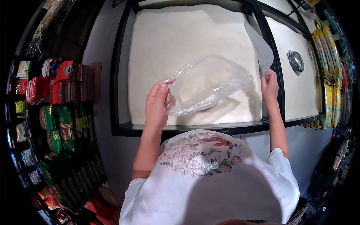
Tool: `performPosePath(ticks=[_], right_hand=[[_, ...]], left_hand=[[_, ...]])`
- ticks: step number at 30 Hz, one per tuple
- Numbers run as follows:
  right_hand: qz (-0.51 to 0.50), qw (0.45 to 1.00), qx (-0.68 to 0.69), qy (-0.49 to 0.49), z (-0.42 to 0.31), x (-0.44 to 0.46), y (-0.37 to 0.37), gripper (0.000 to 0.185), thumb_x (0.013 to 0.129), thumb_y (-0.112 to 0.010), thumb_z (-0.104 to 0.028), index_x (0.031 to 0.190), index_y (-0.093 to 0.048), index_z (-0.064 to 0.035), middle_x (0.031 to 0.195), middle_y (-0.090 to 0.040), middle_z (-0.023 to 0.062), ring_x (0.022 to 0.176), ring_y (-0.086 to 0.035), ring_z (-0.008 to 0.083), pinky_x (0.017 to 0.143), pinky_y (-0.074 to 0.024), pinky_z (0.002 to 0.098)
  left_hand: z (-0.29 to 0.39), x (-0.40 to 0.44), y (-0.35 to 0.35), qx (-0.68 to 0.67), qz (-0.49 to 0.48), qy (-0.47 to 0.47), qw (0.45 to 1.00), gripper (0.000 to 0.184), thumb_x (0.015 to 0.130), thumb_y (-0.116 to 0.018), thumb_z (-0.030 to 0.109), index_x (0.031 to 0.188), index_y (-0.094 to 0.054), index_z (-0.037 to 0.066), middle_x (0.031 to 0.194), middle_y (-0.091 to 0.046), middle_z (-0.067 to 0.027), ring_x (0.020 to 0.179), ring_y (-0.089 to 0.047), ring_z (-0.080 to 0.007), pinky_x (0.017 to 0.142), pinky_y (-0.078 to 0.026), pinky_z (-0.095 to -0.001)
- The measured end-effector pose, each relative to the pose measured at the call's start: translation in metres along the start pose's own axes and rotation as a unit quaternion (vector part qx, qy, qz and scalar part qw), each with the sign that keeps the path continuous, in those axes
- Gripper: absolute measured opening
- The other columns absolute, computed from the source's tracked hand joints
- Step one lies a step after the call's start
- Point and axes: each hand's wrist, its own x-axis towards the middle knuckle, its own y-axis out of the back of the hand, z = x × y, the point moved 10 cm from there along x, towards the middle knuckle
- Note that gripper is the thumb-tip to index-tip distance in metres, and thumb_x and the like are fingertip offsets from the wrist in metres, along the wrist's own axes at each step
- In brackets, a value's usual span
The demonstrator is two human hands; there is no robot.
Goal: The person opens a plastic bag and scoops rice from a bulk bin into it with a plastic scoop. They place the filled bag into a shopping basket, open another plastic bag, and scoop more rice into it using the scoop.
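Note:
My left hand [159, 101] is closed on the rim of a clear plastic bag [219, 92], thumb pressed against the fingers. The bag spreads to the right, its mouth partly open, over a black-framed bin [123, 75] of loose white grain [180, 37] that looks like rice. At the bin's right divider, my right hand [270, 86] grips the lower end of a pale, smooth scoop [262, 48]. Its blade points away from me along the divider. The bag's far end stops a little short of my right hand.
A shiny metal scoop or bowl [295, 62] sits on white grain in the neighbouring bin to the right. Yellow packs [328, 56] hang beyond it. On the left stand shelves with red packs [62, 90] and green packs [67, 125]. Black dividers rise between the bins.

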Motion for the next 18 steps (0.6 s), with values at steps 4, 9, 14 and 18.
performPosePath(ticks=[4, 9, 14, 18], right_hand=[[-0.009, 0.991, 0.082, 0.105, -0.087, 0.009, 0.045, 0.020, 0.074, -0.059, -0.009, 0.085, -0.043, -0.0029, 0.069, -0.054, 0.0123, 0.060, -0.054, 0.0305, 0.056, -0.0434, 0.0336], [-0.242, 0.904, -0.051, 0.349, -0.172, -0.031, 0.008, 0.024, 0.071, -0.062, -0.015, 0.082, -0.043, -0.0058, 0.067, -0.051, 0.0107, 0.060, -0.053, 0.0287, 0.053, -0.0409, 0.0371], [-0.394, 0.842, -0.189, 0.315, -0.144, -0.058, -0.043, 0.022, 0.074, -0.058, -0.021, 0.082, -0.045, -0.0046, 0.069, -0.054, 0.0109, 0.062, -0.055, 0.0285, 0.055, -0.0438, 0.0375], [-0.425, 0.838, -0.252, 0.232, -0.126, -0.053, -0.067, 0.023, 0.080, -0.051, -0.022, 0.089, -0.045, -0.0009, 0.074, -0.056, 0.0143, 0.064, -0.057, 0.0303, 0.057, -0.0451, 0.0390]], left_hand=[[-0.001, 0.014, -0.005, -0.057, 0.016, -0.007, 0.998, 0.028, 0.090, -0.037, 0.026, 0.102, -0.047, 0.002, 0.053, -0.027, 0.0045, 0.043, -0.024, -0.0047, 0.053, -0.033, -0.0226], [0.007, 0.016, 0.002, -0.105, 0.085, -0.068, 0.988, 0.030, 0.091, -0.035, 0.026, 0.104, -0.047, 0.002, 0.054, -0.027, 0.0041, 0.044, -0.025, -0.0048, 0.055, -0.033, -0.0230], [0.000, 0.010, 0.019, -0.092, 0.122, -0.063, 0.986, 0.033, 0.091, -0.035, 0.026, 0.111, -0.045, 0.001, 0.055, -0.028, 0.0044, 0.044, -0.024, -0.0045, 0.051, -0.031, -0.0213], [-0.020, 0.001, -0.019, -0.091, 0.034, -0.002, 0.995, 0.034, 0.091, -0.036, 0.025, 0.113, -0.044, 0.000, 0.056, -0.028, 0.0045, 0.045, -0.024, -0.0041, 0.046, -0.028, -0.0186]])
